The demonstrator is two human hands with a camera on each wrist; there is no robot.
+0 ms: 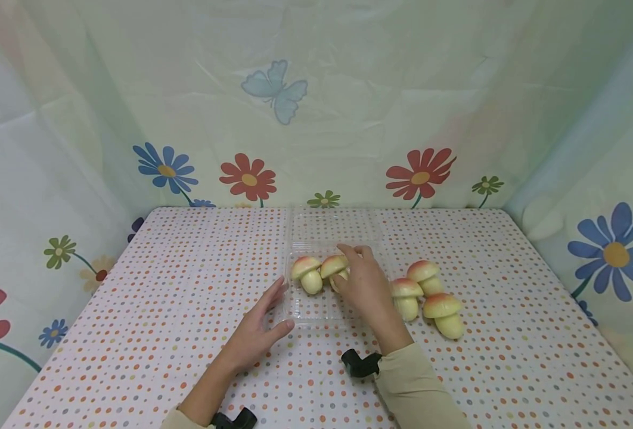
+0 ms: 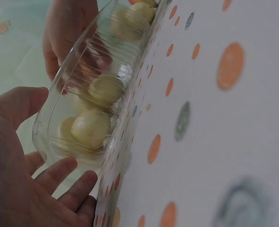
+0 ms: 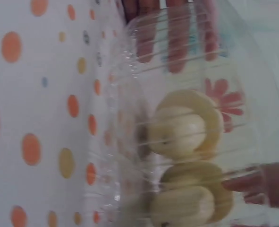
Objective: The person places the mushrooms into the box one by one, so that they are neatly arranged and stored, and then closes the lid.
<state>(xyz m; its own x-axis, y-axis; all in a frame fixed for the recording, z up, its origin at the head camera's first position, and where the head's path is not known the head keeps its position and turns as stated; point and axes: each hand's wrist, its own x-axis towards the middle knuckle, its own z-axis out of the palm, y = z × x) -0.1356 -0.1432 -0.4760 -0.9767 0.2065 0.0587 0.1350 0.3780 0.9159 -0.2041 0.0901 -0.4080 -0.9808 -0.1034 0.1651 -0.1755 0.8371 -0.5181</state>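
Two toy mushrooms with red-yellow caps and pale stems lie side by side in a clear plastic box. My right hand reaches into the box and grips the right-hand mushroom, thumb by the stem and fingers over the cap. To its left is the other mushroom. In the right wrist view, fingertips meet the gripped mushroom's cap. My left hand rests at the box's left side, fingers extended and thumb apart; the left wrist view shows its thumb at the rim.
Three more mushrooms lie right of the box: one beside its wall, one behind and one nearer me. The box's clear lid stands open at the back. A dotted cloth covers the table.
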